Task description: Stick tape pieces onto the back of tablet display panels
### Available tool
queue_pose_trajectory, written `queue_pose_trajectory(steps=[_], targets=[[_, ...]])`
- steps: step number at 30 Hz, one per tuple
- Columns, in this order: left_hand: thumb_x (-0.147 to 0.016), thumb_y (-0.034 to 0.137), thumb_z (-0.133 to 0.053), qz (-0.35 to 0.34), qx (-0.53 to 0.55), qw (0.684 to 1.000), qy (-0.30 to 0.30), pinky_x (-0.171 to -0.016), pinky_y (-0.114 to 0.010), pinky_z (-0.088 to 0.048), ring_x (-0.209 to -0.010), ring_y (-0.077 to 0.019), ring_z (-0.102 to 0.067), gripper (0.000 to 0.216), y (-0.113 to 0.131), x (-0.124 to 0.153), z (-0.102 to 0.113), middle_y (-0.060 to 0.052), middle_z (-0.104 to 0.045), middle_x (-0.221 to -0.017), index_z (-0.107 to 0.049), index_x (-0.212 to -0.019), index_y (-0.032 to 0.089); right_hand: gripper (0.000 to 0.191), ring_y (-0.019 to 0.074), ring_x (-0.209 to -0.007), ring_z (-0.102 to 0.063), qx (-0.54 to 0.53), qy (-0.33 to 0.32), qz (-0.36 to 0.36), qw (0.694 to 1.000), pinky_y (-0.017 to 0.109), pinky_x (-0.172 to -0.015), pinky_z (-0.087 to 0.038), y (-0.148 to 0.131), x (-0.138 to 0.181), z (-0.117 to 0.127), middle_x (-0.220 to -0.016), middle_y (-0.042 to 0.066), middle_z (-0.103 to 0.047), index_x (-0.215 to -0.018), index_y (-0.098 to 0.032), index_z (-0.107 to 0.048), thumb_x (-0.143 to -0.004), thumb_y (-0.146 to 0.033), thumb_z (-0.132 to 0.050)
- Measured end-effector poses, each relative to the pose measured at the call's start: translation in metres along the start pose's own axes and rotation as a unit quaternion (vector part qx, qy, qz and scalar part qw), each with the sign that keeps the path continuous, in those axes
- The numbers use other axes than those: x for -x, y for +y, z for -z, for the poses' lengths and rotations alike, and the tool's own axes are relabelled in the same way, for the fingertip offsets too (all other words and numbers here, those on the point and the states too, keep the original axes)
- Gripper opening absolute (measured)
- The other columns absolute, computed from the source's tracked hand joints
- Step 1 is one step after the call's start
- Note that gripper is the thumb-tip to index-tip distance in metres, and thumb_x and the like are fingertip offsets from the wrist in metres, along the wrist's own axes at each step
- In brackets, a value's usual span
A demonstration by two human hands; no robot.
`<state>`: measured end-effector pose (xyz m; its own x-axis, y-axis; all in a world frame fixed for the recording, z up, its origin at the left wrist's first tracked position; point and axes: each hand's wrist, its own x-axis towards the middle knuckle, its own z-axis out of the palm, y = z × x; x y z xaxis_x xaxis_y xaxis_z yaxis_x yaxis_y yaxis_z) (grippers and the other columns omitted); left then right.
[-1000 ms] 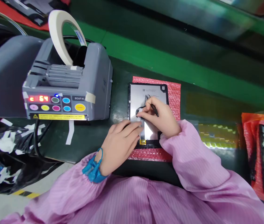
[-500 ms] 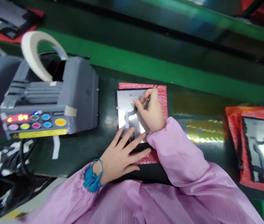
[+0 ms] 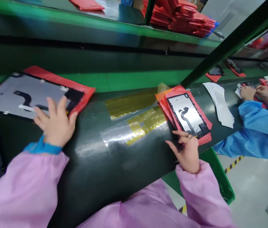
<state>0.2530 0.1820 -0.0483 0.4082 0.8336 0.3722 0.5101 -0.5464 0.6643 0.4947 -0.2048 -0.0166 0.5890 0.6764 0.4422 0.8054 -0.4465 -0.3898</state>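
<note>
My left hand (image 3: 57,122) lies with spread fingers over the lower right part of a grey display panel (image 3: 3,95), which has a black flex cable and small white tape pieces. Under that panel is a red bubble bag (image 3: 86,90). At the right, my right hand (image 3: 188,151) reaches the near edge of another display panel (image 3: 180,104), resting on red bubble bags (image 3: 206,124). Its thumb stands apart, while the other fingers curl around slim dark tweezers (image 3: 180,146), mostly hidden by the hand.
Between the panels lie strips of yellow transparent film (image 3: 131,103). White sheets (image 3: 220,103) are fanned out farther right, beside a co-worker's blue sleeves (image 3: 262,117). A green post (image 3: 209,60) rises behind the stack. A green bin (image 3: 221,180) stands below the table edge.
The view has swung right. My left hand stays over a panel, now farther left. My right hand has left that panel's surface and moved right to the other panel on red bags.
</note>
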Motion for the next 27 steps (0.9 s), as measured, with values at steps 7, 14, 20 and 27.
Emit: queue_pose_trajectory(steps=[7,14,20,27], targets=[[-0.090,0.043,-0.068,-0.091,0.208,0.970,-0.085,-0.123,-0.058,-0.029,-0.150,-0.0311,-0.042,0.054,0.099,-0.046,-0.049,-0.004,-0.057,-0.151,-0.061,-0.138,0.018,0.046,0.0293,-0.092,-0.075,0.120,-0.064,0.066,0.989,0.046,-0.076,-0.051,0.085,0.039,0.069,-0.108,0.010,-0.082,-0.060,-0.025,-0.047,-0.096,-0.044,-0.069],[-0.087,0.043,-0.076,0.124,0.408,0.689,-0.586,-0.105,-0.046,-0.055,-0.109,-0.0250,-0.074,0.034,0.224,0.086,-0.114,-0.011,-0.078,-0.112,-0.072,-0.109,0.017,0.020,0.0256,-0.096,-0.076,0.054,-0.066,0.159,0.984,0.046,-0.082,-0.054,0.113,0.029,0.059,-0.112,0.005,-0.083,-0.086,-0.029,-0.067,-0.100,-0.018,-0.057],[-0.093,0.059,-0.068,0.230,0.476,0.558,-0.640,-0.096,-0.042,-0.061,-0.098,-0.0240,-0.078,0.050,0.268,0.126,-0.159,-0.020,-0.078,-0.110,-0.072,-0.107,0.011,0.021,0.0234,-0.086,-0.076,-0.025,-0.019,0.156,0.987,0.040,-0.072,-0.057,0.098,0.018,0.066,-0.100,0.005,-0.083,-0.079,-0.028,-0.060,-0.095,-0.014,-0.063],[-0.093,0.028,-0.072,0.266,0.592,0.561,-0.514,-0.099,-0.034,-0.058,-0.105,-0.0198,-0.074,0.029,0.310,0.131,-0.187,-0.012,-0.076,-0.119,-0.066,-0.117,0.014,0.029,0.0199,-0.086,-0.077,-0.052,0.009,0.173,0.984,0.034,-0.073,-0.058,0.057,0.014,0.073,-0.096,0.004,-0.082,-0.076,-0.026,-0.050,-0.097,-0.010,-0.061]])
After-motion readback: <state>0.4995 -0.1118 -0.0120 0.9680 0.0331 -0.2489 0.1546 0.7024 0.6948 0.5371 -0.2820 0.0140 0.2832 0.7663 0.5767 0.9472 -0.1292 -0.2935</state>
